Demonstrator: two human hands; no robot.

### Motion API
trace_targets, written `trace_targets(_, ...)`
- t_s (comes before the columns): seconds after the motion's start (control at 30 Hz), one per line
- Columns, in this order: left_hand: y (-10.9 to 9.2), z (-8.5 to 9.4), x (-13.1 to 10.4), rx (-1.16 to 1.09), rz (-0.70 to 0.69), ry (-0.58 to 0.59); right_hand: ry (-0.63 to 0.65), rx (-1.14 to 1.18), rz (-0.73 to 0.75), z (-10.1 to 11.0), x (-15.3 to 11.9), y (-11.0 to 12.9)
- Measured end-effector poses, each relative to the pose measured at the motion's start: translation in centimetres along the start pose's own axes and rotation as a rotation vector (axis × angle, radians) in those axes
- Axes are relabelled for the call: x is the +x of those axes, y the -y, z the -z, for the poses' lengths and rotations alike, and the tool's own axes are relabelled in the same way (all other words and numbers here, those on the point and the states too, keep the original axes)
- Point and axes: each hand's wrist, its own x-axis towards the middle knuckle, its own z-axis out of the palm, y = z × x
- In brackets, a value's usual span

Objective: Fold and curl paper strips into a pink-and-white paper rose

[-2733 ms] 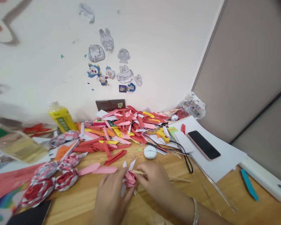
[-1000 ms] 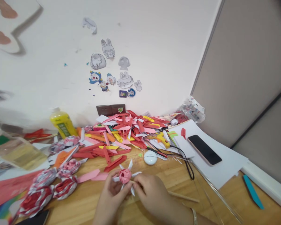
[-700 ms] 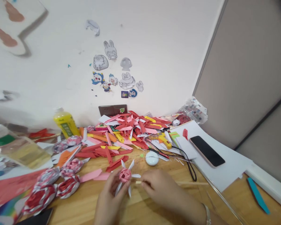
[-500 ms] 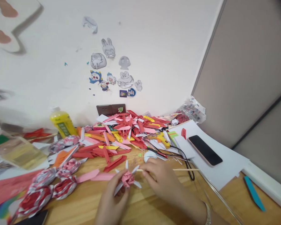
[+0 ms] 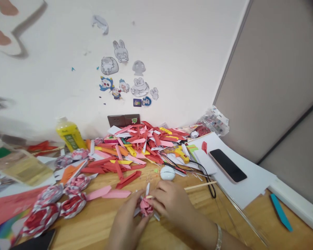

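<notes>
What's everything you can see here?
Paper flower: one, pink-white, front centre
Stick: one, pale, front centre
Folded strips: many, red, pink, yellow, back
Paper balls: several, red-pink-white, left
Bottle: one, yellow, back left
Container: one, clear, left
Dark slab: one, black, front left
Round case: one, white, centre
Glue gun: one, yellow, back centre
Phone: one, black, on white paper
Flat strip: one, teal, right
Long bar: one, white, far right
Plastic packaging: some, clear, back right
Cutouts: several, grey and coloured, wall
Wall plates: two, brown, back
Table: one, light brown, underneath
Bracelet: one, pale, right wrist
Left hand: one, bare, holding flower
Right hand: one, bare, gripping stick
</notes>
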Motion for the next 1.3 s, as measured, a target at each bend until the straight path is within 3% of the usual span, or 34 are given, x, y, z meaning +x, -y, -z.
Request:
trace_targets(0.3, 0.1, 0.3, 0.2, 0.179, -0.273, -0.039, -0.046, -0.021, 0.067, 0.2, -0.2, 0.3)
trace_targets(0.7, 0.1, 0.4, 0.0, 0.190, -0.220, -0.017, -0.009, -0.068, 0.094, -0.3, -0.6, 0.2)
trace_targets(0.93, -0.2, 0.4, -0.1, 0.241, -0.293, -0.090, -0.032, -0.254, 0.204, -0.4, -0.9, -0.2)
trace_targets(1.1, 0.0, 0.3, 0.0, 0.249, -0.294, -0.091, -0.056, -0.257, 0.274, -0.1, -0.6, -0.4)
trace_targets(1.3, 0.3, 0.2, 0.0, 0.272, -0.322, -0.085, -0.008, -0.215, 0.216, -0.7, -0.8, -0.8)
